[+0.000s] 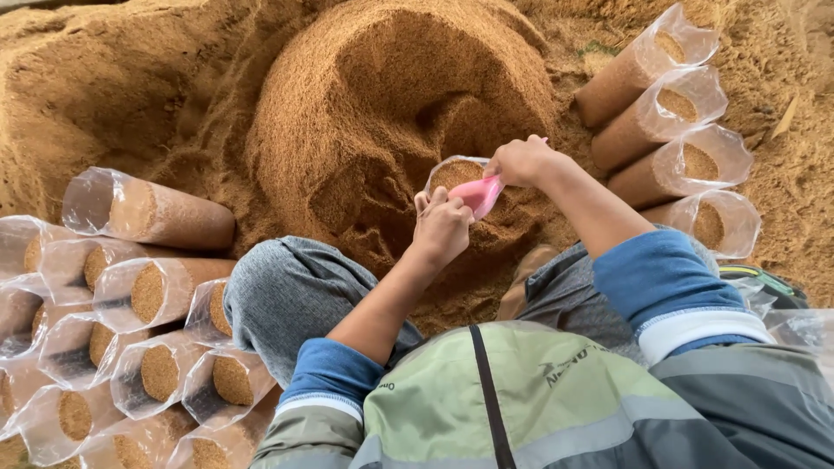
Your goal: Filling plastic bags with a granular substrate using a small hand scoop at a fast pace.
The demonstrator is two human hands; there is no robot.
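Observation:
I sit facing a large mound of brown sawdust [391, 95]. My left hand [440, 227] grips the rim of a clear plastic bag [452, 171] partly filled with sawdust, holding it upright between my knees. My right hand [521, 161] holds a pink scoop [479, 194] tilted over the mouth of the bag. The scoop's tip touches the bag's edge next to my left fingers. Both sleeves are blue with white cuffs.
Several filled clear bags of sawdust lie stacked on their sides at the left [148, 291]. Another row of filled bags [686, 161] lies at the right. Loose sawdust covers the ground around. My grey-trousered knees [287, 291] frame the bag.

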